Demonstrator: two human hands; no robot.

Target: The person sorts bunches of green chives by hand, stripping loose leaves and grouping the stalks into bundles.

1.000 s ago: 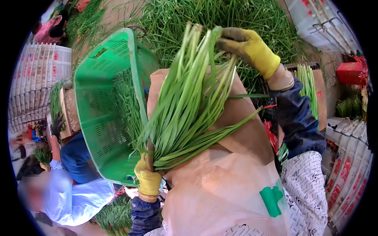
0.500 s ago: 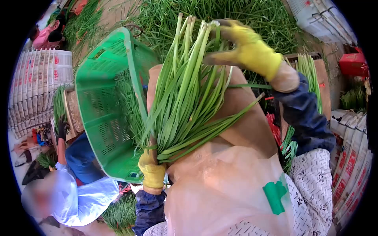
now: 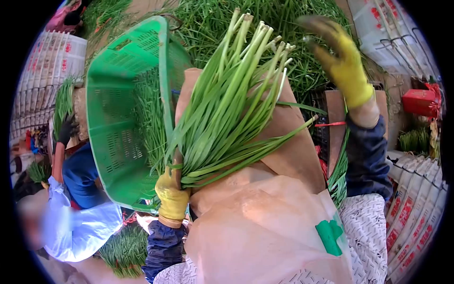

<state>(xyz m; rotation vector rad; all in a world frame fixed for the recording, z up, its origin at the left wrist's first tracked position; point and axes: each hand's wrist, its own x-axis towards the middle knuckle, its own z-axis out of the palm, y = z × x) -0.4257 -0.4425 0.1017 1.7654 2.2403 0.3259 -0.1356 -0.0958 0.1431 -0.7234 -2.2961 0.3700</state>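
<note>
Your left hand [image 3: 171,195], in a yellow glove, is clamped on the leafy lower end of a bunch of green stalks [image 3: 231,106], though leaves hide part of your grip. The bunch slants across the brown sheet [image 3: 295,137] over your lap, its pale cut ends fanned out at the top. Your right hand [image 3: 343,64], also gloved, is raised beside those ends, clear of them, with its fingers apart and slightly blurred, in front of the loose pile of greens [image 3: 198,42]. Just left of your bunch stands a green basket [image 3: 105,111], tilted, with more greens inside. Your pale apron [image 3: 255,217] carries a patch of green tape [image 3: 329,237]. Off to your left, a co-worker [image 3: 85,232] in light blue has a dark-gloved hand [image 3: 67,128] at another bundle [image 3: 62,102].
</note>
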